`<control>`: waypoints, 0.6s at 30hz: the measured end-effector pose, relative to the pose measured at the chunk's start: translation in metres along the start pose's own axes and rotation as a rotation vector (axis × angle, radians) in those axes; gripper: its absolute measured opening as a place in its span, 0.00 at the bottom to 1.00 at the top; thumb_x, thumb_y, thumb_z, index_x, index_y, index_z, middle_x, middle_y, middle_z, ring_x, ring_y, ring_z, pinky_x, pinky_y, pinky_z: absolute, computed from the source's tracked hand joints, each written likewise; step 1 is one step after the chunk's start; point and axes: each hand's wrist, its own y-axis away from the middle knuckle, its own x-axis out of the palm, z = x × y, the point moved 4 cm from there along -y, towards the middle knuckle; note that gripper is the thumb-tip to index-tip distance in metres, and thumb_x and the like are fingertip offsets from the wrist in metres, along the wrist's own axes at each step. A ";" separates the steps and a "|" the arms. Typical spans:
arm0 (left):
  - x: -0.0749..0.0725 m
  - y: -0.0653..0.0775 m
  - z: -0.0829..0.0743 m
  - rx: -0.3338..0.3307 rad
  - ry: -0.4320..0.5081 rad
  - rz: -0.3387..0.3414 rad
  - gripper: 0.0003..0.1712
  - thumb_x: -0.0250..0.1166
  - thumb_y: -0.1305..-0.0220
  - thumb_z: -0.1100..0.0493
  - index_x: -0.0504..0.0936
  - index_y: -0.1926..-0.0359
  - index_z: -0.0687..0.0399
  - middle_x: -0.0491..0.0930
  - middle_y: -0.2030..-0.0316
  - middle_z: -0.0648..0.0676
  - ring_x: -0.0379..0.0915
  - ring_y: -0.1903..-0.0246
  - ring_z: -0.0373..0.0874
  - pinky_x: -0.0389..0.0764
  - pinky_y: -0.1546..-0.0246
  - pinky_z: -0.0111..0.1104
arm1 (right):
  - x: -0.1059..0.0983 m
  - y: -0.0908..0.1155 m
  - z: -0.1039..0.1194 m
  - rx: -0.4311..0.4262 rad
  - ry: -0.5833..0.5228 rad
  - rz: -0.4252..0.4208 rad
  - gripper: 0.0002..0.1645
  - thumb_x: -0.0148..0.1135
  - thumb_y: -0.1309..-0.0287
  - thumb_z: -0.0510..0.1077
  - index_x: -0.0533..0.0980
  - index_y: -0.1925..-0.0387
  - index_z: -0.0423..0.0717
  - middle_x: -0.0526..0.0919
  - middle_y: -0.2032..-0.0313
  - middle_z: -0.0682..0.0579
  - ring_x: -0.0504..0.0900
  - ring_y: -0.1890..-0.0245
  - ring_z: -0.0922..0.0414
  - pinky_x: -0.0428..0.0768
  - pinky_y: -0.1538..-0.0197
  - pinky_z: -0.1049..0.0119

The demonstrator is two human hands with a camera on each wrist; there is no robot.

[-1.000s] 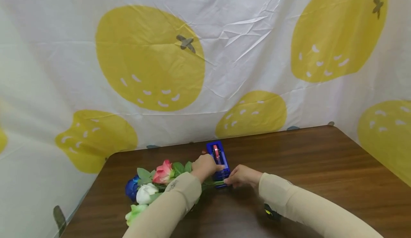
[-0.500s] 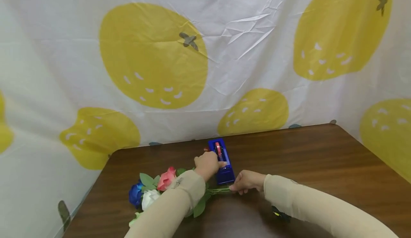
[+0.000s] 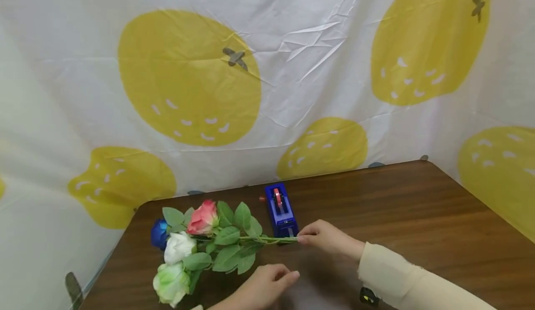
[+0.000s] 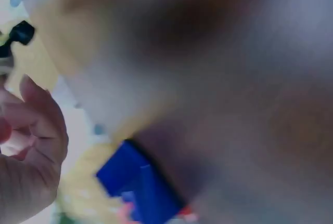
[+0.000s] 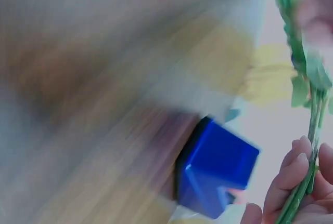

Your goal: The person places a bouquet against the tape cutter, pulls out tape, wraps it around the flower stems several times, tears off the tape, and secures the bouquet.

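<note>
A bunch of roses with green leaves, in coral pink (image 3: pixel 203 218), white (image 3: pixel 179 247), blue (image 3: pixel 159 234) and pale green (image 3: pixel 171 283), extends leftward over the table. My right hand (image 3: pixel 330 239) pinches the lower ends of its stems (image 3: pixel 271 240) between thumb and fingers. In the right wrist view the stems (image 5: pixel 314 122) run upright through those fingers. Just behind the stems stands a blue tape dispenser (image 3: pixel 284 219) with a red-cored roll (image 3: pixel 277 197). Below the leaves hovers my left hand (image 3: pixel 263 286), fingers loosely bent, holding nothing I can see. The dispenser (image 4: pixel 140 185) also shows in the left wrist view.
The dark wooden table (image 3: pixel 397 207) ends at a white curtain (image 3: pixel 309 68) printed with yellow fruit. Beneath my right wrist is a small black object (image 3: pixel 369 296) with a yellow mark. Both wrist views are largely blurred.
My left hand has left the tape dispenser and come down toward me, uncovering the leaves and roses. The right hand keeps its pinch on the stems; the bunch now sits slightly higher.
</note>
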 end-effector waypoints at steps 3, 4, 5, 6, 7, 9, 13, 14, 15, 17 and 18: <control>0.000 0.006 0.013 -0.061 0.185 -0.079 0.25 0.54 0.35 0.46 0.73 0.52 0.64 0.76 0.77 0.53 0.66 0.88 0.40 0.71 0.83 0.33 | 0.005 0.012 0.010 -0.009 -0.087 -0.010 0.16 0.53 0.37 0.41 0.76 0.57 0.30 0.81 0.64 0.42 0.75 0.64 0.58 0.75 0.60 0.61; -0.002 0.006 0.014 -0.054 0.223 -0.145 0.26 0.54 0.35 0.46 0.70 0.49 0.65 0.75 0.78 0.52 0.65 0.89 0.39 0.70 0.84 0.32 | 0.008 0.016 0.013 -0.014 -0.117 -0.017 0.17 0.52 0.37 0.41 0.76 0.56 0.29 0.80 0.65 0.42 0.75 0.64 0.57 0.75 0.60 0.60; -0.005 0.005 0.013 -0.044 0.266 -0.219 0.28 0.56 0.36 0.46 0.68 0.47 0.65 0.74 0.79 0.51 0.64 0.89 0.38 0.69 0.85 0.32 | 0.010 0.020 0.016 -0.020 -0.143 -0.030 0.17 0.51 0.37 0.40 0.75 0.55 0.29 0.80 0.64 0.41 0.75 0.63 0.57 0.75 0.59 0.59; -0.008 0.004 0.010 -0.029 0.310 -0.289 0.30 0.56 0.37 0.46 0.67 0.45 0.67 0.73 0.80 0.51 0.63 0.89 0.38 0.68 0.85 0.31 | 0.013 0.023 0.018 -0.019 -0.170 -0.044 0.18 0.51 0.37 0.41 0.74 0.54 0.28 0.80 0.63 0.41 0.76 0.62 0.56 0.75 0.58 0.59; -0.011 0.003 0.007 -0.019 0.358 -0.345 0.30 0.57 0.37 0.47 0.65 0.44 0.67 0.73 0.80 0.50 0.61 0.90 0.37 0.67 0.86 0.30 | 0.016 0.027 0.020 -0.019 -0.191 -0.063 0.18 0.51 0.37 0.41 0.74 0.53 0.28 0.80 0.63 0.40 0.77 0.62 0.56 0.76 0.58 0.59; -0.015 0.000 0.001 -0.001 0.450 -0.437 0.28 0.59 0.38 0.49 0.67 0.47 0.67 0.70 0.83 0.48 0.59 0.91 0.35 0.64 0.87 0.27 | 0.021 0.031 0.023 -0.040 -0.223 -0.106 0.19 0.52 0.37 0.40 0.73 0.52 0.27 0.80 0.62 0.37 0.77 0.62 0.55 0.77 0.58 0.59; -0.022 -0.006 -0.013 0.045 0.581 -0.535 0.19 0.58 0.36 0.53 0.71 0.57 0.67 0.64 0.87 0.46 0.54 0.92 0.33 0.57 0.88 0.24 | 0.028 0.033 0.025 -0.088 -0.274 -0.149 0.21 0.56 0.40 0.39 0.72 0.51 0.25 0.78 0.56 0.32 0.79 0.61 0.51 0.78 0.60 0.63; -0.024 -0.007 -0.015 0.059 0.578 -0.550 0.17 0.57 0.36 0.54 0.72 0.60 0.67 0.63 0.88 0.46 0.53 0.92 0.33 0.56 0.88 0.24 | 0.029 0.033 0.025 -0.101 -0.275 -0.152 0.21 0.57 0.41 0.39 0.72 0.51 0.25 0.78 0.54 0.32 0.79 0.60 0.49 0.78 0.60 0.65; -0.025 -0.007 -0.017 0.070 0.573 -0.554 0.15 0.57 0.35 0.55 0.72 0.63 0.67 0.62 0.89 0.47 0.53 0.92 0.33 0.55 0.88 0.24 | 0.029 0.032 0.025 -0.107 -0.277 -0.151 0.22 0.58 0.42 0.38 0.72 0.51 0.25 0.77 0.53 0.31 0.79 0.59 0.48 0.78 0.60 0.66; -0.028 -0.008 -0.019 0.081 0.539 -0.556 0.14 0.56 0.35 0.57 0.71 0.66 0.67 0.62 0.89 0.47 0.53 0.91 0.33 0.55 0.88 0.24 | 0.029 0.032 0.025 -0.109 -0.260 -0.152 0.23 0.60 0.44 0.39 0.72 0.50 0.26 0.77 0.53 0.33 0.78 0.56 0.47 0.78 0.59 0.68; -0.029 -0.008 -0.019 0.080 0.515 -0.552 0.14 0.56 0.35 0.57 0.71 0.67 0.68 0.61 0.89 0.47 0.53 0.91 0.33 0.55 0.88 0.24 | 0.028 0.032 0.025 -0.109 -0.239 -0.163 0.23 0.61 0.44 0.40 0.72 0.51 0.27 0.78 0.53 0.34 0.78 0.56 0.47 0.77 0.59 0.69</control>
